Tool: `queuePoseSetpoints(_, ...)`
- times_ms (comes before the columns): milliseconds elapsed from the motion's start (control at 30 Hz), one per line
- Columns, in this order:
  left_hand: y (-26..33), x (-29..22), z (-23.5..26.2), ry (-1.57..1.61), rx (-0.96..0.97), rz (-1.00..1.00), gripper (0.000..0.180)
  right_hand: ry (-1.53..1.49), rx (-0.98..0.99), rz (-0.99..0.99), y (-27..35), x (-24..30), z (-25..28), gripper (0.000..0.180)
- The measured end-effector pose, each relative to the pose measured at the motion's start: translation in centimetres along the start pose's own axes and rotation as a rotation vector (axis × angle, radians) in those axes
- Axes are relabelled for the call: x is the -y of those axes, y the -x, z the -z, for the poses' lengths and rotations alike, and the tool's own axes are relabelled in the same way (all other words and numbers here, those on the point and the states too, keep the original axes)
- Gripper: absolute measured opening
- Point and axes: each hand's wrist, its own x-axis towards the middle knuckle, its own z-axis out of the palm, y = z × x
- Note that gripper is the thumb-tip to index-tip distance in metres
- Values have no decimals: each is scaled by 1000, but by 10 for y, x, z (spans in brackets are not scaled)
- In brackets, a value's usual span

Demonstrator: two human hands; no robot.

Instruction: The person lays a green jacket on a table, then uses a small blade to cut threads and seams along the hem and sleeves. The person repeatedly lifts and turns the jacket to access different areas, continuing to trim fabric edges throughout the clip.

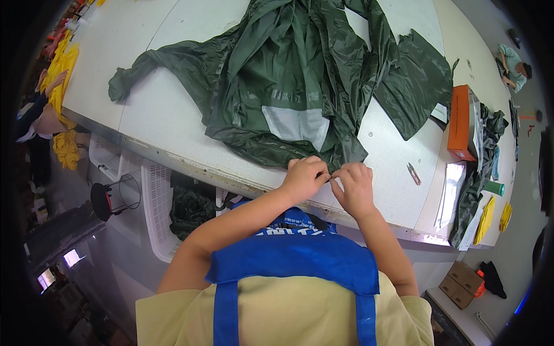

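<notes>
A dark green rain jacket (254, 75) lies spread on the white table, its sleeves out to the sides and a pale mesh panel (297, 125) showing inside. At its near hem, by the table's front edge, my left hand (307, 179) is closed in a pinch on the cloth. Close beside it, my right hand (354, 187) pinches the same hem, the fingertips of both nearly meeting. What exactly lies between the fingertips is too small to make out. To the right of my right hand rests a pair of thread snips (414, 173).
An orange box (460, 123), papers and dark green cloth stand along the table's right side. More green fabric (412, 86) lies right of the jacket. Below the front edge is a white basket (156, 202) with dark cloth. Another person handles yellow garments (63, 75) at far left.
</notes>
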Motion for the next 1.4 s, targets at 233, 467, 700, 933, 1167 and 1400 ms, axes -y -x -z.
queuePoseSetpoints(233,5,-9,-1,-106,-11,3,7,16,-30,31,5,-4,-12,13)
queuePoseSetpoints(467,8,-12,9,-273,-209,42,7,59,-17,25,6,-11,-10,12)
queuePoseSetpoints(700,5,37,112,-475,-458,225,6,10,-49,-243,26,-47,18,12)
queuePoseSetpoints(933,14,30,146,-397,-420,121,11,-216,75,-416,18,-70,36,14)
queuePoseSetpoints(1167,60,59,119,-227,-599,233,37,318,-145,-709,114,-230,22,53)
queuePoseSetpoints(1400,79,61,31,530,-335,727,26,321,101,-942,129,-247,27,42)
